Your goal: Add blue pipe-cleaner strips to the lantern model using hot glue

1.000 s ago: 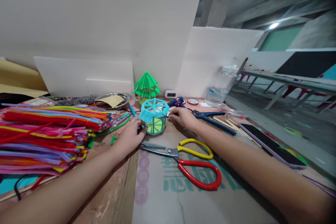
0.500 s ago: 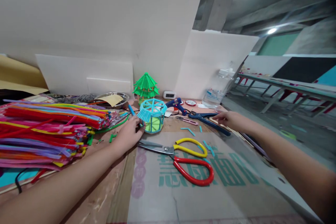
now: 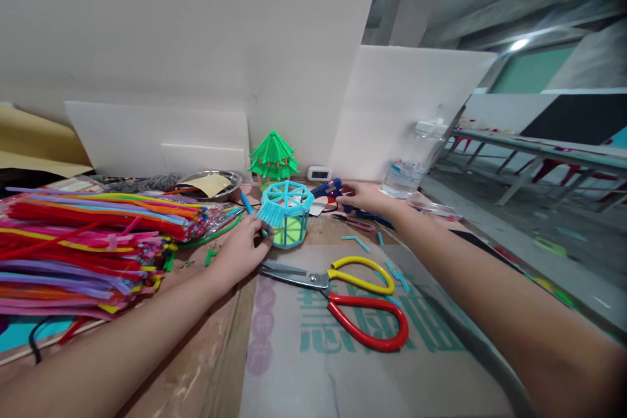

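Though spindly, octagonal blue frame (image 3: 292, 213)

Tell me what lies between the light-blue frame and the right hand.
In the head view, a blue glue gun, a white paper scrap and something orange-red, partly hidden, lie between the light-blue frame and the right hand.

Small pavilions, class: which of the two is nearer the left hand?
The light-blue pavilion with the spoked top, at the left hand; the green-roofed pavilion stands farther back.
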`<state>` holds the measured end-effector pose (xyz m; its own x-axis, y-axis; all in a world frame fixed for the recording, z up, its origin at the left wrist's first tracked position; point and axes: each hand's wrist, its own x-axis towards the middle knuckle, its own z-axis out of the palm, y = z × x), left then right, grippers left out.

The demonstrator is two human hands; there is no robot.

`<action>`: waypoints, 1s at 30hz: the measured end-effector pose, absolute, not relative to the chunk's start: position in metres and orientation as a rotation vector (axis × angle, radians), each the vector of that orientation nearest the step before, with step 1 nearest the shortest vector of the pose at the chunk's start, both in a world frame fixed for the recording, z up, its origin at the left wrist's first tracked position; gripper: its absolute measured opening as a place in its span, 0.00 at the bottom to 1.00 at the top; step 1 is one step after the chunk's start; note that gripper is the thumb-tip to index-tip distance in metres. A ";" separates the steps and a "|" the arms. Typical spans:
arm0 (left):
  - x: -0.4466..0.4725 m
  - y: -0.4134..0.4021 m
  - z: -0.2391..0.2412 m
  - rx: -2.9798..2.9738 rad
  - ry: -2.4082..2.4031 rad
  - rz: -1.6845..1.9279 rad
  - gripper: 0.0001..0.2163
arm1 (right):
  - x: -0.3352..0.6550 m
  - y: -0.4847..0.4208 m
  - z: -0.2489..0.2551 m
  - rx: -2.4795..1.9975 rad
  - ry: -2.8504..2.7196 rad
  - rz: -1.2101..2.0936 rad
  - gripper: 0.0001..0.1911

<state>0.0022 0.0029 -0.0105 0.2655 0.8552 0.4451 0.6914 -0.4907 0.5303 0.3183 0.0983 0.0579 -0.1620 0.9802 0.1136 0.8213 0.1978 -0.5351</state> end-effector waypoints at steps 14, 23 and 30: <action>0.004 -0.002 -0.008 2.305 1.559 0.998 0.07 | 0.321 0.074 0.071 -1.657 -1.736 0.507 0.19; 0.002 -0.001 -0.009 2.421 1.396 1.051 0.09 | 0.299 -0.014 0.089 -1.097 -1.785 0.679 0.19; 0.000 0.002 -0.011 2.431 1.410 1.012 0.09 | 0.288 -0.035 0.081 -1.158 -2.014 0.534 0.21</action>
